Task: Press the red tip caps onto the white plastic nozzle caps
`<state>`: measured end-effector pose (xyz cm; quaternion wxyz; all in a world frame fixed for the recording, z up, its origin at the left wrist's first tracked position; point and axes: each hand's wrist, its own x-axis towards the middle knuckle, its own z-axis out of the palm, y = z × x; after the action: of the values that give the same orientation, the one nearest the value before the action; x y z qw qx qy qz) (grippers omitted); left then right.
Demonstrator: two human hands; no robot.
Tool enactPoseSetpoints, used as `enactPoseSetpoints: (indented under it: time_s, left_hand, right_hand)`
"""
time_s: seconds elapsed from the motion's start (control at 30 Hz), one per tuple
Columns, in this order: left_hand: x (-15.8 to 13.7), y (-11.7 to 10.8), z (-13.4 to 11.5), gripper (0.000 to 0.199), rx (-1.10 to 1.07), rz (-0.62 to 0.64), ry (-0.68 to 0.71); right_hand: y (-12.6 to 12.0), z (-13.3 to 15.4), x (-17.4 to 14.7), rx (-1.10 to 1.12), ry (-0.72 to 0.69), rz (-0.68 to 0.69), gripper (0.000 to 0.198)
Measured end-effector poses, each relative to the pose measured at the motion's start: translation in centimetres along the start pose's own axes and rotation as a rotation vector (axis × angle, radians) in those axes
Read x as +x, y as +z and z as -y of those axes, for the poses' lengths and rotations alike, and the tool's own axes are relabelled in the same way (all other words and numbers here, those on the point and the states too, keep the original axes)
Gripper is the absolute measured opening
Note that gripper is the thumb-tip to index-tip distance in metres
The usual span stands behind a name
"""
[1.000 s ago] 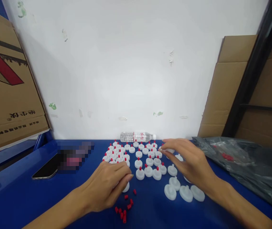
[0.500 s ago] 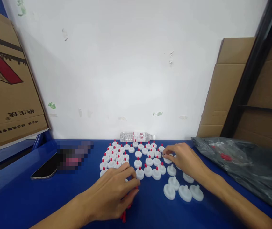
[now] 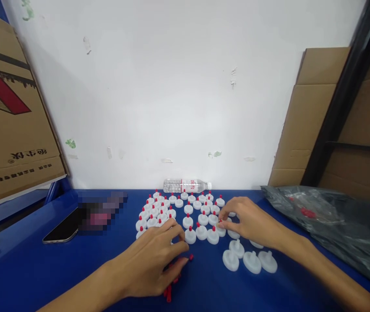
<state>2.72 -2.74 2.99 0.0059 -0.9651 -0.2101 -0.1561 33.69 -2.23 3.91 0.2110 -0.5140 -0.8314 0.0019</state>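
My left hand [image 3: 154,255] hovers over a small pile of red caps [image 3: 168,294], mostly hidden under the palm. Its thumb and fingers are apart, and one loose red cap [image 3: 191,257] lies just past the thumb tip. My right hand [image 3: 241,219] has its thumb and index finger closed round the red tip of a white round lid [image 3: 220,230] at the right of the group. Many white lids with red caps on their spouts [image 3: 190,236] stand in front of me. Bare-spouted white lids [image 3: 251,262] sit below my right hand, some partly covered by it.
A clear bottle [image 3: 186,186] lies against the white wall. On the left are a phone [image 3: 61,225], a blurred-out patch and a cardboard box [image 3: 12,117]. A dark plastic bag [image 3: 328,229] rests on the right of the blue table [image 3: 113,247].
My right hand has moved down and slightly left onto the red-tipped lid. My left thumb and fingers have parted a little, and a loose red cap now shows beside them.
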Motion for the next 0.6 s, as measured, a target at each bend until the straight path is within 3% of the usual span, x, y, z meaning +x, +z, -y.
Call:
enactPoseSetpoints:
  time_s: [0.13, 0.33, 0.6]
  left_hand:
    - [0.1, -0.1, 0.1, 0.015, 0.007, -0.022, 0.024]
    - [0.4, 0.1, 0.5, 0.020, 0.048, -0.137, 0.038]
    - [0.3, 0.4, 0.0, 0.021, 0.060, -0.262, 0.061]
  right_hand:
    - [0.3, 0.0, -0.2, -0.021, -0.032, -0.024, 0.012]
    - [-0.5, 1.0, -0.5, -0.006, -0.075, -0.141, 0.012]
    - [1.0, 4.4, -0.8, -0.025, -0.439, -0.260, 0.013]
